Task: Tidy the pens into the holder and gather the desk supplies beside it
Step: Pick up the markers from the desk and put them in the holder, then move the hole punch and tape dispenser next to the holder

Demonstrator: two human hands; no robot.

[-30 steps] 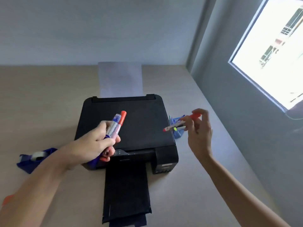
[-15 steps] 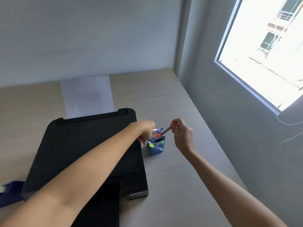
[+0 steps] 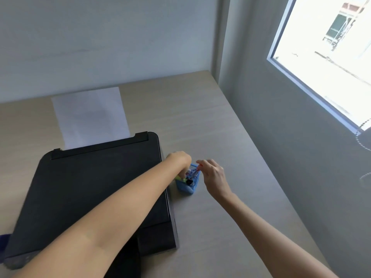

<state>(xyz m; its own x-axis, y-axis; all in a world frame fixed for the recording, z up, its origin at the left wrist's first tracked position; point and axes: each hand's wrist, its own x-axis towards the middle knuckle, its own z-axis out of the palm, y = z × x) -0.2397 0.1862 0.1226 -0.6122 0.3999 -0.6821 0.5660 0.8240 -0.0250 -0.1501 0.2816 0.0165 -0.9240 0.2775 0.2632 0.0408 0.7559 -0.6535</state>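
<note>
Broadly, the worktop [image 3: 210, 121] is seen to run back to the wall corner, and most of its left half is taken up by a black printer [image 3: 96, 189] with a sheet of paper [image 3: 90, 115] standing in its rear feed. At the left edge of the view a dark blue object [image 3: 4, 237] is glimpsed beside the printer; what it is cannot be told.

Just beside the printer's right edge a small blue mesh holder [image 3: 187, 188] stands on the worktop. Several pens [image 3: 190, 174] are seen upright or slightly leaning inside it, among them a yellow-green one and a black-capped one.

Both hands are gathered over the holder's mouth. The left hand [image 3: 178, 160] is curled down into it from the printer side, and its fingers are hidden, so it cannot be told whether anything is gripped. The right hand [image 3: 213, 173] is held at the holder's right rim, its fingers pinched on a red-capped pen [image 3: 197, 169] that is angled tip-down into the holder.

The pens are judged light, stiff and smooth, best pinched near the cap end and dropped in lengthwise. The holder is judged light and easily tipped or pushed, so it would be better steadied at its rim or wall when more are added.
</note>
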